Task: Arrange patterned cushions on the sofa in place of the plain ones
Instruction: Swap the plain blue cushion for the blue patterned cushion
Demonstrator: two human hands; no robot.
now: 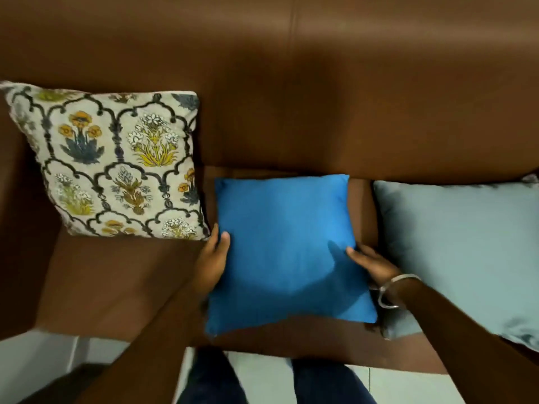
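A plain bright blue cushion (pixel 287 252) is in the middle, over the seat of the brown sofa (pixel 291 118). My left hand (pixel 213 258) grips its left edge and my right hand (pixel 374 265) grips its right edge, thumbs on top. A patterned cushion (pixel 110 164) with yellow and blue flowers on cream leans against the sofa back at the left. A plain pale grey-blue cushion (pixel 460 249) lies on the seat to the right, touching my right forearm.
The sofa's left armrest (pixel 20 228) rises beside the patterned cushion. Pale floor tiles (pixel 262 374) and my legs in dark trousers (pixel 329 383) show below the seat's front edge. A metal bangle (pixel 390 290) is on my right wrist.
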